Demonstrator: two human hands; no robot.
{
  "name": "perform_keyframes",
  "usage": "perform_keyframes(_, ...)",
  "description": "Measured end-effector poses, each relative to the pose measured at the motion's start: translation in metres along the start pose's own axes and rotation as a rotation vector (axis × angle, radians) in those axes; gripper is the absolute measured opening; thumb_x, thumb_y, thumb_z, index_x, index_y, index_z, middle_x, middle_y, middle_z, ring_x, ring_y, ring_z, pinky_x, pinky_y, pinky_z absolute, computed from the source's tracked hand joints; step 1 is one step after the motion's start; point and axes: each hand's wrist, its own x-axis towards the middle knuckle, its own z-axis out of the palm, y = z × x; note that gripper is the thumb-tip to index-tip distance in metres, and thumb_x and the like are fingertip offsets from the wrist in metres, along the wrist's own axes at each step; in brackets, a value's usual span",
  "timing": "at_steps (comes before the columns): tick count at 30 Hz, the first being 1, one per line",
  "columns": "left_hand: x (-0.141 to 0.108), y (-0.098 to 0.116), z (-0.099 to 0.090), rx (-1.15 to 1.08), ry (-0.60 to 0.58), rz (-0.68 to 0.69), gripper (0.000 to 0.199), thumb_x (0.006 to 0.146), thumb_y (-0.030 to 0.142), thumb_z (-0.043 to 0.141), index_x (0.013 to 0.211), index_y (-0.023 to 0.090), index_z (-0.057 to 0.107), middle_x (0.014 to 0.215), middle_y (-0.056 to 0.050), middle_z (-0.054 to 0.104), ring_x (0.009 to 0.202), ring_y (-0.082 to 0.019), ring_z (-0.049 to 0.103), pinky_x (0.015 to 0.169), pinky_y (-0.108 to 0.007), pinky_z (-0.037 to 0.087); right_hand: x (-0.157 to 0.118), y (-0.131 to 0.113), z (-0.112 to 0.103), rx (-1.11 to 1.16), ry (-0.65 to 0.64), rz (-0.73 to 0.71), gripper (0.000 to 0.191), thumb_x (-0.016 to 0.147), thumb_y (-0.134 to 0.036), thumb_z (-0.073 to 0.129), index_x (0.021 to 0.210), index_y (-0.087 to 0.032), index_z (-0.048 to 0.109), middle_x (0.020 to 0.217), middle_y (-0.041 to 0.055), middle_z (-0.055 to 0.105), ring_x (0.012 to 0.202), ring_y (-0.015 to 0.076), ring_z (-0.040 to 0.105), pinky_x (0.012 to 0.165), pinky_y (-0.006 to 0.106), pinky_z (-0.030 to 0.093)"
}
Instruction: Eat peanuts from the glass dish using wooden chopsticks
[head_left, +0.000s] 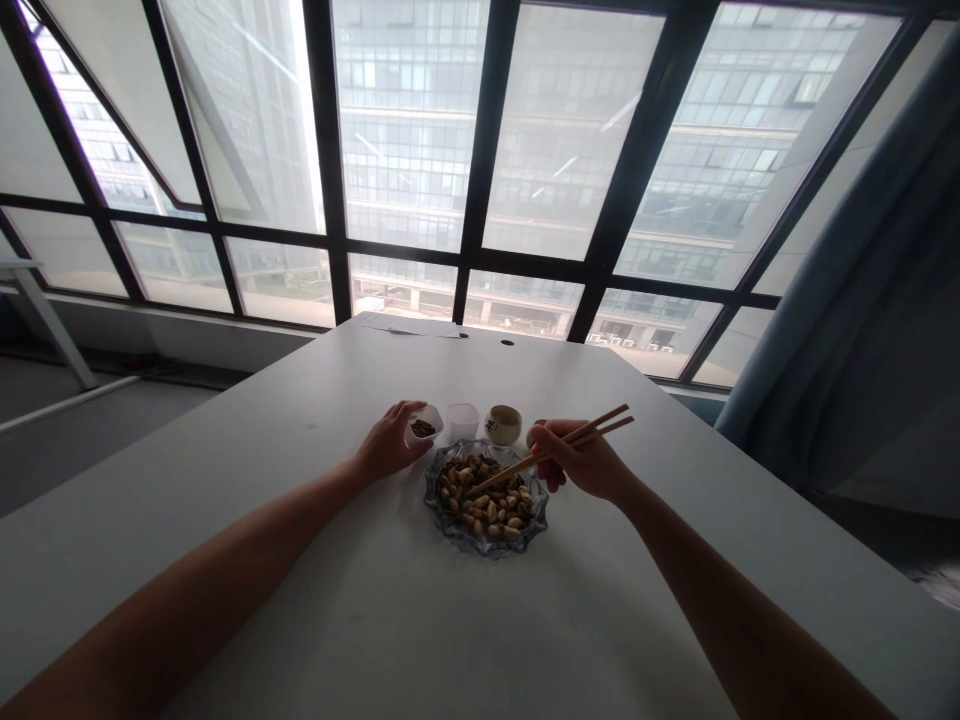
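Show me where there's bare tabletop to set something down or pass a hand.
Bare table: between the forearms, nearer than the glass bowl; beyond the ceramic cup toward the papers; rightward of the right hand. Crowded: between it and the left hand, where cups line the bowl's far rim.

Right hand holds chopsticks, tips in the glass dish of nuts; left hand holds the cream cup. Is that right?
Not quite: the head view shows the left hand holding a small clear container with dark bits inside, not the cream cup. The right hand does hold chopsticks, tips in the glass dish of nuts.
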Motion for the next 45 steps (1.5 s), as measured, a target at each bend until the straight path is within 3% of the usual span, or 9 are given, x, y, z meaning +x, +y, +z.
perform_keyframes(7,0.0,0.002,-0.002,-0.023,-0.023,-0.018,0.053,0.08,0.035,0.069,0.128,0.021,0.049,0.123,-0.012,0.061,0.109,-0.027,0.064,0.092,-0.044,0.056,-0.005,-0.007,0.01,-0.076,-0.104,-0.006,0.051,0.076,-0.064,0.07,0.063,-0.016,0.062,0.051,0.0014,0.064,0.04,0.0112,0.06,0.036,0.019,0.044)
perform_keyframes(12,0.0,0.002,-0.001,-0.014,-0.018,-0.025,0.053,0.079,0.035,0.069,0.127,0.022,0.05,0.123,-0.012,0.062,0.113,-0.028,0.062,0.096,-0.045,0.054,-0.011,-0.013,0.016,-0.173,-0.179,-0.099,0.044,0.083,-0.057,0.067,0.063,-0.018,0.064,0.055,0.0024,0.066,0.045,0.0137,0.063,0.04,0.022,0.048)
perform_keyframes(21,0.0,0.002,-0.001,-0.009,-0.03,-0.021,0.052,0.08,0.035,0.068,0.127,0.022,0.05,0.123,-0.012,0.062,0.11,-0.028,0.063,0.095,-0.045,0.054,-0.016,-0.017,0.023,-0.188,-0.232,-0.165,0.041,0.088,-0.053,0.062,0.063,-0.021,0.06,0.053,0.0011,0.064,0.042,0.0138,0.061,0.038,0.022,0.045)
perform_keyframes(25,0.0,0.002,-0.002,-0.003,-0.027,-0.008,0.052,0.08,0.033,0.067,0.128,0.022,0.049,0.123,-0.012,0.061,0.112,-0.029,0.061,0.096,-0.046,0.053,-0.012,-0.013,0.018,-0.099,-0.166,-0.095,0.045,0.084,-0.06,0.064,0.064,-0.019,0.06,0.053,0.0009,0.065,0.04,0.0125,0.06,0.036,0.021,0.044)
perform_keyframes(32,0.001,0.004,-0.003,0.034,0.003,0.081,0.061,0.073,0.015,0.065,0.131,0.022,0.047,0.125,-0.013,0.057,0.12,-0.031,0.054,0.1,-0.05,0.051,0.001,-0.001,-0.001,0.015,0.097,-0.031,0.057,0.073,-0.072,0.067,0.063,-0.017,0.062,0.044,0.002,0.062,0.032,0.0125,0.056,0.03,0.02,0.037)
perform_keyframes(36,0.003,-0.001,-0.004,0.035,-0.013,0.002,0.063,0.075,0.025,0.067,0.135,0.022,0.046,0.123,-0.014,0.058,0.113,-0.031,0.059,0.097,-0.048,0.053,0.003,0.0,-0.009,0.058,0.186,-0.054,0.055,0.071,-0.071,0.07,0.062,-0.017,0.062,0.044,0.0021,0.062,0.032,0.013,0.055,0.03,0.021,0.039)
perform_keyframes(39,0.011,-0.006,-0.007,0.048,-0.092,-0.056,0.07,0.074,0.037,0.07,0.138,0.02,0.045,0.123,-0.015,0.06,0.108,-0.032,0.063,0.091,-0.047,0.055,0.003,-0.002,-0.013,0.069,0.239,-0.081,0.055,0.072,-0.071,0.07,0.062,-0.017,0.063,0.045,0.0022,0.062,0.032,0.0126,0.055,0.031,0.022,0.041)
perform_keyframes(42,0.026,-0.006,-0.01,0.109,-0.182,-0.045,0.077,0.073,0.056,0.071,0.136,0.02,0.048,0.127,-0.017,0.061,0.112,-0.036,0.062,0.092,-0.05,0.053,0.004,-0.001,-0.016,0.063,0.278,-0.109,0.054,0.073,-0.07,0.07,0.062,-0.017,0.064,0.045,0.0026,0.062,0.032,0.013,0.055,0.031,0.023,0.041)
perform_keyframes(45,0.045,0.002,-0.006,0.175,-0.239,-0.006,0.075,0.076,0.063,0.066,0.136,0.021,0.05,0.129,-0.016,0.064,0.114,-0.038,0.062,0.095,-0.054,0.049,0.005,0.001,-0.019,0.064,0.301,-0.121,0.054,0.074,-0.069,0.07,0.063,-0.017,0.064,0.046,0.003,0.062,0.032,0.0133,0.055,0.031,0.023,0.041)
